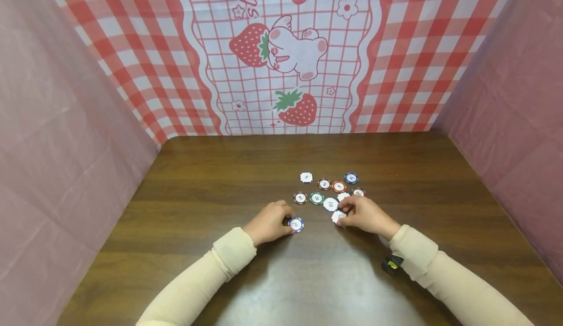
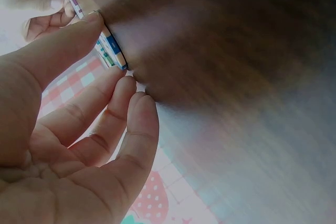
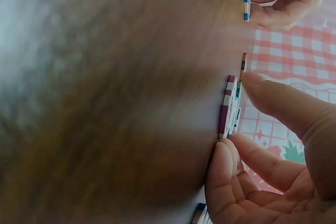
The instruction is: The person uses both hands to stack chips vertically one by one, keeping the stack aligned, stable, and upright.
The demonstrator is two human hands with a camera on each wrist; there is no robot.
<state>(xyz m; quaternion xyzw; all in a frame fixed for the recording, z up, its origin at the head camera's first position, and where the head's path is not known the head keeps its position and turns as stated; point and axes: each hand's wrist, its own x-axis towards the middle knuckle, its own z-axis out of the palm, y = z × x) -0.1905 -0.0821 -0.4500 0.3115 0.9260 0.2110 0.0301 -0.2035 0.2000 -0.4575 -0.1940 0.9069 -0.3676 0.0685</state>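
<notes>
With my left hand [image 1: 269, 222] I'm pinching a round blue-and-white poker chip [image 1: 297, 225] on the brown wooden table [image 1: 220, 174]; with my right hand [image 1: 368, 215], a round white-and-purple poker chip [image 1: 338, 217] beside a blue-edged white chip [image 1: 330, 205] — I'm aiming for soft, low fingers, bumping nothing.

Brown table [image 1: 193, 189], strawberry-print cloth [image 1: 290, 37], pink fabric walls [image 1: 75, 145]

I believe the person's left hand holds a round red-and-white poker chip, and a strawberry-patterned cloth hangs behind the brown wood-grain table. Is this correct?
Not quite: the head view shows the person's left hand holding a round blue-and-white poker chip, not a red-and-white one. A strawberry-patterned cloth does hang behind the brown wood-grain table.
</notes>
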